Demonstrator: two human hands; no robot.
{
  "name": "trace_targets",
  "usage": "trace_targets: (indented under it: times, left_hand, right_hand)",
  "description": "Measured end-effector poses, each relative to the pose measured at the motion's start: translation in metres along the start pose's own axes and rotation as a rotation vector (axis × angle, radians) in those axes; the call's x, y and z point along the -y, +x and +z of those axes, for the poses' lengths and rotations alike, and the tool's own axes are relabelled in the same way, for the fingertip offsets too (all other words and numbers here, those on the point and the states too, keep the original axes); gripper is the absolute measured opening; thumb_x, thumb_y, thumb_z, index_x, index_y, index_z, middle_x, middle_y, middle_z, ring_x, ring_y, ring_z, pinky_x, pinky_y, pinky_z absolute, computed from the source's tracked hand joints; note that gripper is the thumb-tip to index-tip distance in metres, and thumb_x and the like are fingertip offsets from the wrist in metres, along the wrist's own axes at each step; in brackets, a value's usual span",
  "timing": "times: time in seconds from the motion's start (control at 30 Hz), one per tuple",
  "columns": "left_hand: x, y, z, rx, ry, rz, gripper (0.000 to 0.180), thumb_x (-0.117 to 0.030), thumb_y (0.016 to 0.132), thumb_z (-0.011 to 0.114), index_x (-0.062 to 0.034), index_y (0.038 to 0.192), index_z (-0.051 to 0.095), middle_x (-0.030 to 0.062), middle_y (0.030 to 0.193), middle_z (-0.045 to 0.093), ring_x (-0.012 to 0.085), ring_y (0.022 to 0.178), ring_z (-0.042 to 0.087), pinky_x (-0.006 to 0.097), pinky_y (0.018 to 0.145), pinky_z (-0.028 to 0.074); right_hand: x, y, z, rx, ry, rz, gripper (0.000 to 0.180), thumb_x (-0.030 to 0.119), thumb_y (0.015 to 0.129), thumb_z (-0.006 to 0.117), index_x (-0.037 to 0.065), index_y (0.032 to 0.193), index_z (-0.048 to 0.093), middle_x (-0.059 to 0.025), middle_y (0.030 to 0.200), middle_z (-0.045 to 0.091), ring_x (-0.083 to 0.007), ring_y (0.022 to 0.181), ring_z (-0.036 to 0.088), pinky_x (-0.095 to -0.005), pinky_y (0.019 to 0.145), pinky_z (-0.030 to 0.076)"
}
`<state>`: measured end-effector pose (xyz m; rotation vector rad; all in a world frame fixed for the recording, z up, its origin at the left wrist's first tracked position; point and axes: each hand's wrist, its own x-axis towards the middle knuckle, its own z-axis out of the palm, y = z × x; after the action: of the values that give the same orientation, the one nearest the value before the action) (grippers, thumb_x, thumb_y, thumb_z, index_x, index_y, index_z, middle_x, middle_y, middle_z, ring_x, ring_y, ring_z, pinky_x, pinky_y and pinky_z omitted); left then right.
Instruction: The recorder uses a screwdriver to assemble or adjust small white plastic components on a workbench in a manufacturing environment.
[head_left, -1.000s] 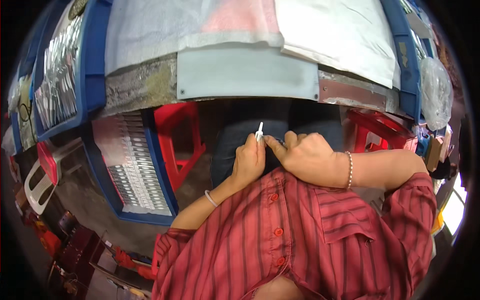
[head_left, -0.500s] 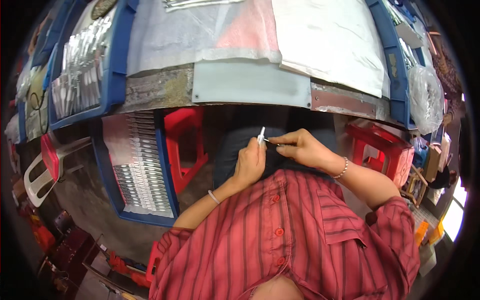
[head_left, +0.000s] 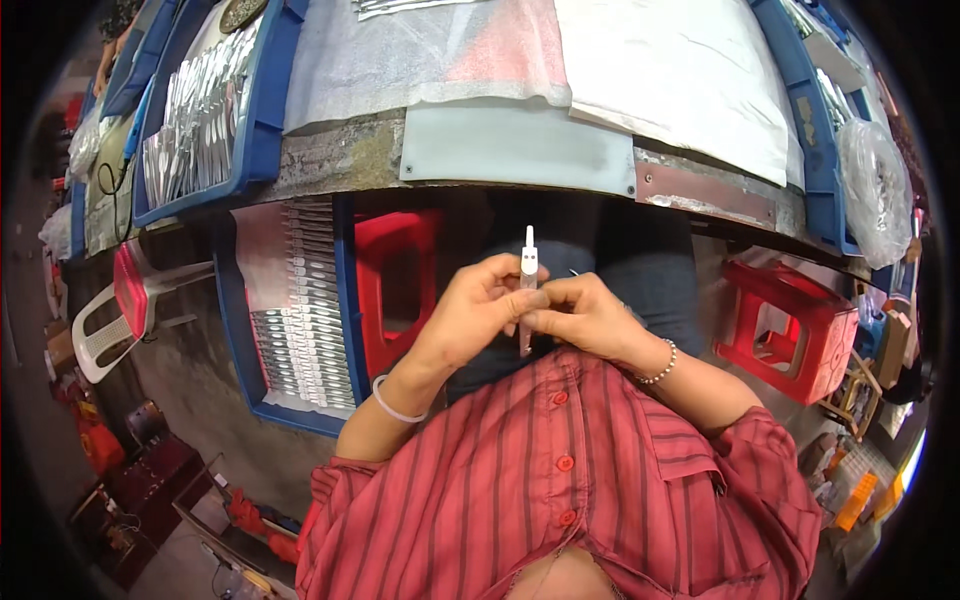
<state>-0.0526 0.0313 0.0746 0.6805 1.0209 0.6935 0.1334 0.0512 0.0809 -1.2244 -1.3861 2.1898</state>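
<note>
- A blue tray (head_left: pixel 345 300) of slim white pieces sits low at the left, beside a red stool (head_left: pixel 400 285).
- The left hand (head_left: pixel 470 315) has its fingers (head_left: pixel 505 290) curled shut around a thin white stick-like piece (head_left: pixel 527 262), held upright above the lap, below the bench (head_left: pixel 340 160) edge.
- The right hand (head_left: pixel 585 318) pinches the same piece lower down, fingers closed, touching the left hand.
- Another red stool (head_left: pixel 790 325) stands to the right.
</note>
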Motion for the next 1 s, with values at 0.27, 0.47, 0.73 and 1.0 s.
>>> trace_targets:
  times: [0.27,0.47,0.73,1.0]
  left_hand:
    - [0.029,-0.004,0.026,-0.371,0.641,0.463,0.015,-0.004,0.084,0.066,0.0052,0.096,0.066,0.0095,0.072,0.057,0.0135,0.063,0.056,0.026,0.055,0.043]
    - [0.034,0.014,0.02,-0.387,0.509,0.346,0.015,-0.003,0.09,0.058,0.0054,0.101,0.065,0.0065,0.073,0.051,0.0138,0.063,0.05,0.026,0.055,0.04]
    - [0.035,0.02,0.01,-0.348,0.513,0.37,0.015,-0.003,0.091,0.056,0.0064,0.1,0.064,0.006,0.074,0.052,0.0123,0.063,0.05,0.026,0.054,0.039]
    - [0.029,0.022,0.003,-0.312,0.539,0.388,0.014,-0.003,0.09,0.058,0.0065,0.099,0.063,0.0092,0.074,0.053,0.0151,0.062,0.053,0.026,0.054,0.041]
  right_hand:
    - [-0.018,0.003,-0.006,-0.014,0.039,0.107,0.016,0.009,0.082,0.066,-0.003,0.072,0.066,-0.0028,0.061,0.06,-0.0061,0.051,0.054,-0.0214,0.046,0.041]
    - [-0.012,0.02,-0.003,-0.079,-0.002,0.129,0.026,0.012,0.082,0.065,-0.005,0.064,0.06,-0.0047,0.055,0.058,-0.0091,0.048,0.054,-0.0261,0.044,0.042]
    - [-0.022,0.031,-0.003,-0.045,0.132,0.202,0.025,0.011,0.083,0.064,-0.003,0.063,0.061,-0.0045,0.056,0.057,-0.0085,0.049,0.053,-0.024,0.044,0.041]
    - [-0.021,0.035,0.0,-0.074,0.193,0.242,0.021,0.01,0.083,0.064,-0.003,0.066,0.064,-0.0054,0.058,0.059,-0.0092,0.051,0.055,-0.0231,0.044,0.042]
